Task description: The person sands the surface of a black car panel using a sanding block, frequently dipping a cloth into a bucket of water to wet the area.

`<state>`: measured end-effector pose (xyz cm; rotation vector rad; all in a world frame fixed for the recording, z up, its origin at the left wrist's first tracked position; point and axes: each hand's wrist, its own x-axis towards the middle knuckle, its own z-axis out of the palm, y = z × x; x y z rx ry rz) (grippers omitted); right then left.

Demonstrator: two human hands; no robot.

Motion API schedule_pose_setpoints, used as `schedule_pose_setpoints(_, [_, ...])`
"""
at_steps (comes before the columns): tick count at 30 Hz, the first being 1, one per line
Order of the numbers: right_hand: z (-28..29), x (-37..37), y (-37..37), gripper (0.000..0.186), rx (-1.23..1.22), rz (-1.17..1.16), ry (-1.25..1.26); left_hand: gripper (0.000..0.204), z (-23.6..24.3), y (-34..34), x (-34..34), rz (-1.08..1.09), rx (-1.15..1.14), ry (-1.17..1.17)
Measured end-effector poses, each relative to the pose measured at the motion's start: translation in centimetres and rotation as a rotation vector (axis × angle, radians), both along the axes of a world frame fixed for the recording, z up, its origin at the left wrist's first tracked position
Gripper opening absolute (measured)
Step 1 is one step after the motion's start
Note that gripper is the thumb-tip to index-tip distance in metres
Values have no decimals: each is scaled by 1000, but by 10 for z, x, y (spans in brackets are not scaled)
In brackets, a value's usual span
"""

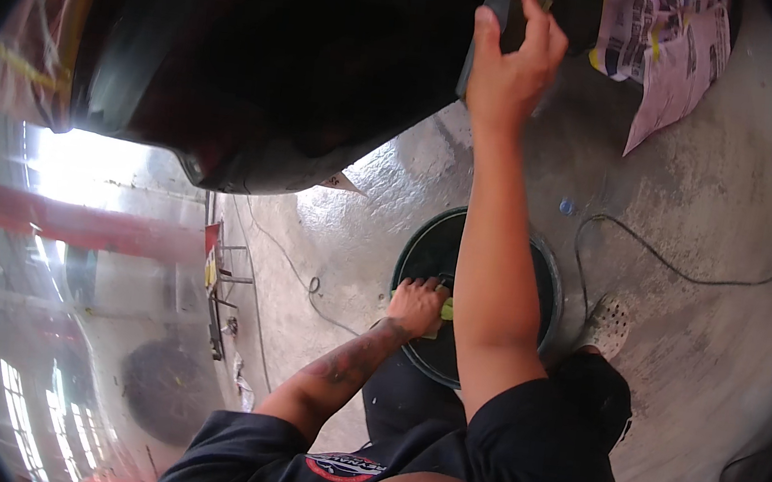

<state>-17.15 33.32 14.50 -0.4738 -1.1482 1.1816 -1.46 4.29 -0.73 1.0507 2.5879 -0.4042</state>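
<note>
My left hand is low over a round dark bucket. Its fingers are closed over a small yellow-green piece that looks like a sponge or cloth, mostly hidden under the hand. My right arm reaches up and away, across part of the bucket. At the lower right end of a large glossy black car body panel, my right hand has its thumb and fingers bent around a dark, grey-edged part. Whether that part belongs to the panel or is a separate piece, I cannot tell.
Printed masking paper hangs at the upper right; plastic film covers the upper left. A thin cable crosses the concrete floor near a perforated shoe. A metal stand and red beam lie left.
</note>
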Motion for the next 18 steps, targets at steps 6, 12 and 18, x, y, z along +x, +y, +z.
schedule_pose_setpoints(6, [-3,32,-80,55,-44,345,-160,50,-154,-39,-3,184,-104,-282])
schedule_pose_setpoints(12, [-29,50,-35,56,-71,384,-204,50,-70,23,18,31,-208,-508])
schedule_pose_setpoints(18, [-72,46,-16,49,-340,475,-84,43,129,59,-47,-118,210,-94])
